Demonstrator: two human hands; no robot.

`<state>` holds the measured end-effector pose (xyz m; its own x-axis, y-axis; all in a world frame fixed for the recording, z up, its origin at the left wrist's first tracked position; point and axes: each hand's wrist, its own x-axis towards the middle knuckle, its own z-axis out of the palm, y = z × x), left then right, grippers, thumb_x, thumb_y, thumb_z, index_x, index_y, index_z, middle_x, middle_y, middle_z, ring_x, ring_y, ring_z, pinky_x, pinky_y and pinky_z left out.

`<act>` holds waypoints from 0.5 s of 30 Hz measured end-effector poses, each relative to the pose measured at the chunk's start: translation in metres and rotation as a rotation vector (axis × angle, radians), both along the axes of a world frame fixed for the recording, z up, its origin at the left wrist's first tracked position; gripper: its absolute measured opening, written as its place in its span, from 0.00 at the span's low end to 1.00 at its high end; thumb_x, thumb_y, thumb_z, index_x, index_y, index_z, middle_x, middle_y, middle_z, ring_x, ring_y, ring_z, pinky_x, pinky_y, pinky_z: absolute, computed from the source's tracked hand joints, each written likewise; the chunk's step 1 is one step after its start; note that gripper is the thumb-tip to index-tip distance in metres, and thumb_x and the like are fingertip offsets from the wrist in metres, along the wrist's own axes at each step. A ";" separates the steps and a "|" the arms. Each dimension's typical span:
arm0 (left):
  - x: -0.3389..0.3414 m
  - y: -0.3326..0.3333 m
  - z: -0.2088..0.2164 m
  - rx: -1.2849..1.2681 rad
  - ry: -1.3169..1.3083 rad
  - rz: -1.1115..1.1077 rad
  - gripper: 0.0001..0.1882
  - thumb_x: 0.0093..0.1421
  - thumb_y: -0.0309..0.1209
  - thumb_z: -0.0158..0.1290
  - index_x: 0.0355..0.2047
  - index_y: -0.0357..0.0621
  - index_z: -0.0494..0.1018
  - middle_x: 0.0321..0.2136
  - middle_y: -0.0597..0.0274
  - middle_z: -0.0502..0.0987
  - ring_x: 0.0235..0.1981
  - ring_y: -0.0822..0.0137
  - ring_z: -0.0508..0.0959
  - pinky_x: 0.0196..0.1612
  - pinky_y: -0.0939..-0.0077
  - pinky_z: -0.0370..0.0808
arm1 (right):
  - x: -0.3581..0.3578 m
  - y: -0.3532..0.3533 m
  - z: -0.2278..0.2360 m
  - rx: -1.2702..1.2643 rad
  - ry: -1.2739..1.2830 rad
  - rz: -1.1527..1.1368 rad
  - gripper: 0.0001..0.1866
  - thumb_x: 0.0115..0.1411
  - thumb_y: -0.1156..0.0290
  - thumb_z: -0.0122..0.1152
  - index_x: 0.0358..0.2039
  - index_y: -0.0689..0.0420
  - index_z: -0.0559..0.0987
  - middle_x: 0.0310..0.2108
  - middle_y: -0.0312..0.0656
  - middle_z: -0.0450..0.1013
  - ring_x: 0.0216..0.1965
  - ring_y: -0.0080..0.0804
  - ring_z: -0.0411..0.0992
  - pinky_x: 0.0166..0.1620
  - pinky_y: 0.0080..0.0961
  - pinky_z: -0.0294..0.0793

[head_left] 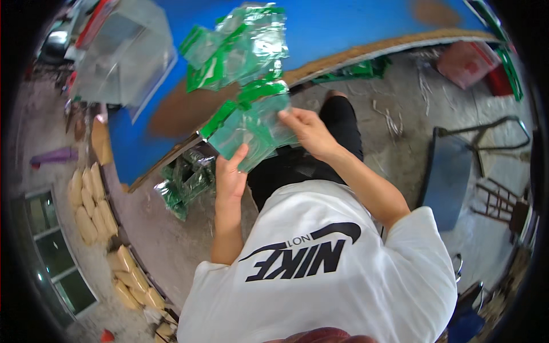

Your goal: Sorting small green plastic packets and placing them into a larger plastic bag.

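Clear plastic bags with green top bands (243, 134) are held at the near edge of the blue table, in front of my body. My left hand (230, 174) grips their lower left side, its thumb lying on top of the plastic. With thumb and fingers, my right hand (309, 132) pinches the right side of the same bags. Just beyond, a loose pile of similar green-banded bags (246, 48) lies on the blue tabletop (337, 28). The fingers under the plastic are partly hidden.
A large clear plastic container or bag (126, 57) with a red edge stands at the table's left. Below the table edge hang or lie more green bags (186, 177). A blue-grey chair (449, 177) is at the right; stacked tan sacks (91, 206) lie at the left.
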<state>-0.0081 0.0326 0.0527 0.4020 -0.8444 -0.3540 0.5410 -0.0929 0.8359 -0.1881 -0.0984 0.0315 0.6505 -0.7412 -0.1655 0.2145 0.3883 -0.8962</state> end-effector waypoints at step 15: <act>0.003 0.019 0.038 -0.160 0.199 0.060 0.20 0.62 0.23 0.58 0.55 0.39 0.71 0.50 0.60 0.77 0.50 0.65 0.78 0.56 0.66 0.75 | 0.036 0.014 0.035 -0.661 0.488 -0.007 0.15 0.71 0.63 0.51 0.35 0.63 0.77 0.18 0.47 0.68 0.18 0.33 0.61 0.26 0.30 0.63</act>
